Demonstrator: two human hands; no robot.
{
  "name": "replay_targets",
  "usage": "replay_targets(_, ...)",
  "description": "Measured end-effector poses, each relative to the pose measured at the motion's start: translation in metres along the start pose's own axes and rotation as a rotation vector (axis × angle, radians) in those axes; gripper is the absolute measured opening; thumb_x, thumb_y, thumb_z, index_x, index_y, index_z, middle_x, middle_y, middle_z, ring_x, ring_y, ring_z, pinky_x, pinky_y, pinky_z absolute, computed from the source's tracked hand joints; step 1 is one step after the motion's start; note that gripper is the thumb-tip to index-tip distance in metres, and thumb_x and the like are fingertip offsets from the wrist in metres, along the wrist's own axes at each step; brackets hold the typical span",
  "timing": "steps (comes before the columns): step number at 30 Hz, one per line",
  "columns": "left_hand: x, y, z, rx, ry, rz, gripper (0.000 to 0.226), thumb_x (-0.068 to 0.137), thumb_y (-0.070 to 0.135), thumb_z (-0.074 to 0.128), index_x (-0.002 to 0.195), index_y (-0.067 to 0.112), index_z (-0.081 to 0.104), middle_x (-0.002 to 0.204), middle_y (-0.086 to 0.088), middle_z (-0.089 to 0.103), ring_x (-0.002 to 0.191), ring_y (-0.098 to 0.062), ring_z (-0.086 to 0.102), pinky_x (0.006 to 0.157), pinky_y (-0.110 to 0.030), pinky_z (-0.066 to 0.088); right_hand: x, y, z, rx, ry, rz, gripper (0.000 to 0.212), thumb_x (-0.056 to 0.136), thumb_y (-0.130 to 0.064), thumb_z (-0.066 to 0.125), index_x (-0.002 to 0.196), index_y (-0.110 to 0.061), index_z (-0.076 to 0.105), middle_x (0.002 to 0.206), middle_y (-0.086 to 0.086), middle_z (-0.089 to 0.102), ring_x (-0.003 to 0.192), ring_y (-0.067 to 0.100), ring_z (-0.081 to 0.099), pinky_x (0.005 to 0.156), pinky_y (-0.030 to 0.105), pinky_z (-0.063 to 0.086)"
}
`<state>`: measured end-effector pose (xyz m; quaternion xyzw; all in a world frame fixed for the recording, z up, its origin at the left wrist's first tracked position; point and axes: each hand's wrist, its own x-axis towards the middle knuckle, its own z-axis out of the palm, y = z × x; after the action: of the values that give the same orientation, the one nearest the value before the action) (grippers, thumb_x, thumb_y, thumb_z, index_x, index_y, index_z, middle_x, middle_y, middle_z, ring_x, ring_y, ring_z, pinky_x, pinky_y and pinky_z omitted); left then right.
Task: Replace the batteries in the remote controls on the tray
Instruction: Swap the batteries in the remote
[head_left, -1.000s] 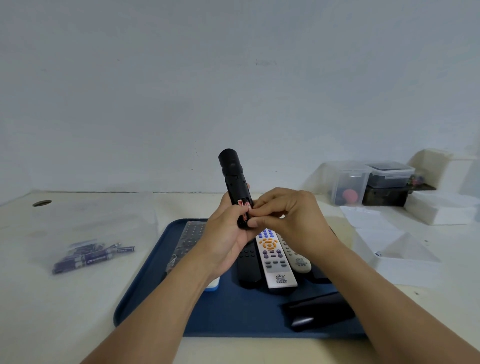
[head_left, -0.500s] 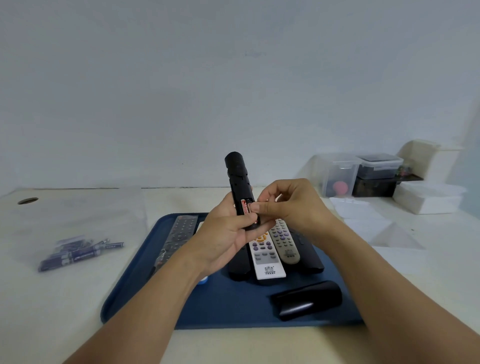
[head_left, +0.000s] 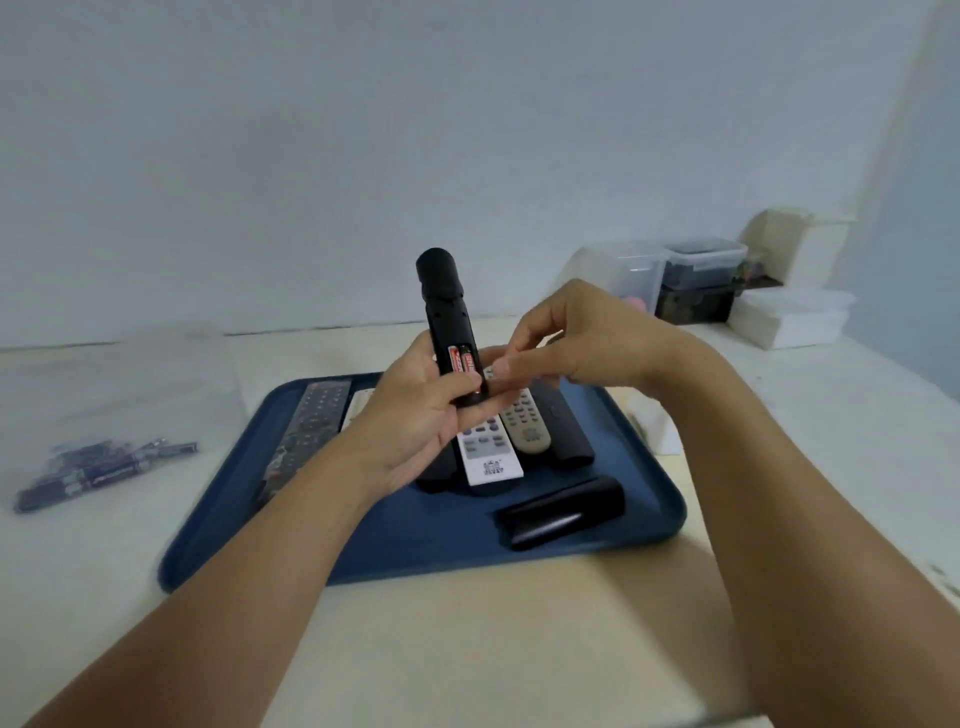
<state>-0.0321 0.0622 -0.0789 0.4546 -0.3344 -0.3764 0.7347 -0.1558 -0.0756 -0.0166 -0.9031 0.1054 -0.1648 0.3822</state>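
My left hand (head_left: 415, 415) grips a black remote (head_left: 447, 312) upright above the blue tray (head_left: 218, 545), its back facing me. The battery bay is uncovered and two red-and-black batteries (head_left: 462, 362) sit side by side in it. My right hand (head_left: 587, 338) has its thumb and forefinger pinched at the remote's lower right edge, just beside the batteries' lower ends. A black battery cover (head_left: 561, 512) lies loose on the tray's near right part. On the tray behind my hands lie a white remote (head_left: 491, 460), a grey remote (head_left: 527, 428), a black remote (head_left: 569, 439) and a long dark remote (head_left: 306, 431).
A clear bag of purple batteries (head_left: 98, 470) lies on the table left of the tray. Plastic containers (head_left: 701, 275) and white boxes (head_left: 789, 317) stand at the back right by the wall. White paper (head_left: 657, 428) sits just right of the tray.
My right fingers have slid off the batteries to the remote's lower right edge, leaving both batteries in plain sight. The camera view has shifted left and closer.
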Motion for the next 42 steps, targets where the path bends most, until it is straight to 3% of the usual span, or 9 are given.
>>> replay_targets(5,-0.003,-0.012,0.009,0.045,-0.003,-0.028,0.033,0.104,-0.006,0.042,0.134,0.007,0.048,0.121,-0.018,0.07,0.091,-0.028,0.074,0.081,-0.04,0.062,-0.029,-0.002,-0.003,-0.125,-0.197,-0.032,0.012,0.072,-0.017,0.088,0.08,-0.012,0.08,0.052,-0.01,0.064,0.049,0.003,0.054,0.055,0.011,0.042)
replay_targets(6,-0.002,-0.012,0.009,0.037,0.009,-0.017,0.031,0.105,-0.004,0.042,0.133,0.007,0.047,0.119,-0.019,0.07,0.093,-0.03,0.074,0.082,-0.041,0.062,-0.031,-0.001,-0.002,-0.164,-0.251,-0.03,0.014,0.07,-0.022,0.09,0.08,-0.017,0.081,0.056,-0.008,0.066,0.051,0.006,0.055,0.058,0.017,0.047)
replay_targets(11,0.0,-0.006,0.008,-0.02,0.053,0.026,0.035,0.105,-0.007,0.037,0.137,0.007,0.044,0.117,-0.025,0.068,0.107,-0.043,0.07,0.091,-0.048,0.06,-0.046,0.0,0.011,-0.427,-0.417,0.033,0.027,0.068,-0.025,0.091,0.092,-0.02,0.08,0.048,-0.032,0.054,0.054,-0.013,0.053,0.052,0.003,0.037)
replay_targets(17,-0.004,-0.009,0.011,0.019,0.027,0.0,0.034,0.105,-0.007,0.037,0.135,0.007,0.045,0.117,-0.023,0.07,0.106,-0.039,0.072,0.089,-0.043,0.061,-0.044,0.006,0.022,-0.562,-0.417,0.027,0.029,0.061,-0.033,0.093,0.083,-0.029,0.074,0.069,-0.023,0.063,0.065,-0.005,0.057,0.056,0.014,0.044)
replay_targets(20,-0.003,-0.007,0.008,-0.01,0.018,0.033,0.031,0.105,-0.007,0.039,0.13,0.007,0.048,0.113,-0.02,0.071,0.098,-0.033,0.073,0.087,-0.044,0.061,-0.043,0.006,0.024,-0.57,-0.421,-0.021,0.028,0.061,-0.031,0.09,0.077,-0.026,0.068,0.06,-0.024,0.057,0.059,-0.007,0.053,0.05,0.012,0.039)
replay_targets(25,0.001,-0.003,0.01,-0.108,0.115,0.03,0.02,0.107,0.014,0.043,0.122,0.009,0.057,0.091,-0.011,0.062,0.07,-0.019,0.058,0.063,-0.035,0.06,-0.049,0.014,0.016,-0.369,-0.416,-0.026,0.024,0.066,-0.019,0.089,0.08,-0.016,0.069,0.054,-0.023,0.054,0.051,0.0,0.05,0.049,0.01,0.036)
replay_targets(32,0.004,-0.002,0.008,-0.159,0.216,0.009,0.038,0.108,0.038,0.039,0.127,0.013,0.061,0.085,-0.007,0.061,0.065,-0.016,0.054,0.061,-0.033,0.056,-0.023,0.019,0.0,0.396,-0.078,-0.074,0.025,0.069,0.0,0.081,0.084,-0.007,0.063,0.067,-0.004,0.06,0.055,0.005,0.049,0.05,0.013,0.038)
replay_targets(38,0.003,-0.006,0.007,-0.117,0.172,0.013,0.042,0.11,0.036,0.034,0.136,0.016,0.059,0.124,-0.015,0.068,0.106,-0.026,0.067,0.074,-0.036,0.06,0.025,0.011,0.03,0.456,0.299,0.034,0.028,0.071,-0.01,0.087,0.091,-0.003,0.07,0.078,0.015,0.068,0.058,0.009,0.064,0.051,0.02,0.051)
replay_targets(42,0.003,-0.004,0.009,-0.099,0.152,0.016,0.038,0.111,0.032,0.031,0.137,0.024,0.057,0.129,-0.011,0.069,0.115,-0.023,0.069,0.084,-0.043,0.06,0.031,0.014,0.046,0.371,0.381,0.082,0.022,0.067,-0.021,0.088,0.083,-0.014,0.074,0.081,0.006,0.076,0.069,0.014,0.072,0.061,0.027,0.055)
